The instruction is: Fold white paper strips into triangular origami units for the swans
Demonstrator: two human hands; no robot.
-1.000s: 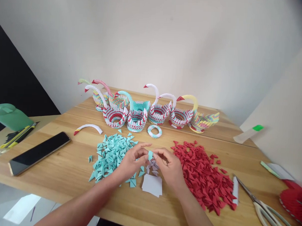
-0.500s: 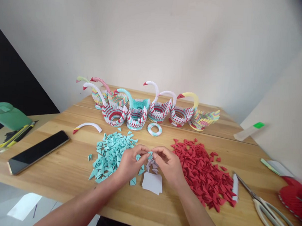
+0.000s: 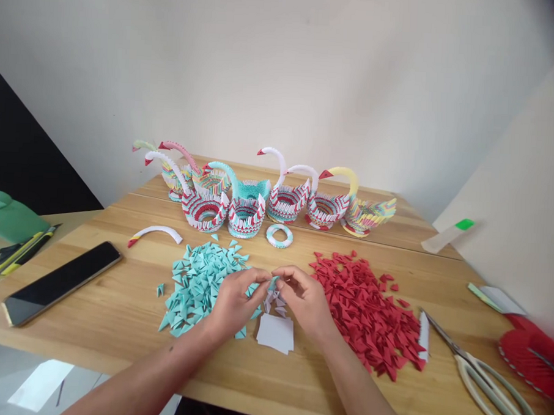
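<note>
Between my fingertips is a small turquoise folded paper piece (image 3: 272, 284), pinched from both sides. My left hand (image 3: 237, 297) grips it from the left, fingers closed, beside a heap of turquoise paper triangles (image 3: 202, 284). From the right, my right hand (image 3: 303, 297) holds the same piece with thumb and fingers, near a heap of red paper triangles (image 3: 368, 309). Just beneath my hands lie several white folded pieces (image 3: 278, 304), partly hidden, and a stack of white paper slips (image 3: 275, 333). The exact shape of the held piece is partly covered.
Several paper swans (image 3: 246, 217) stand in rows at the back. Before them lie a white-and-turquoise ring (image 3: 279, 236) and a loose swan neck (image 3: 155, 233). A phone (image 3: 62, 282) is at left; scissors (image 3: 481, 375) and a red pouch-like object (image 3: 532, 356) lie at right.
The whole view has shifted slightly, so the table things appear farther left. Both hands stay together on the turquoise piece, whose angle between the fingers has changed a little.
</note>
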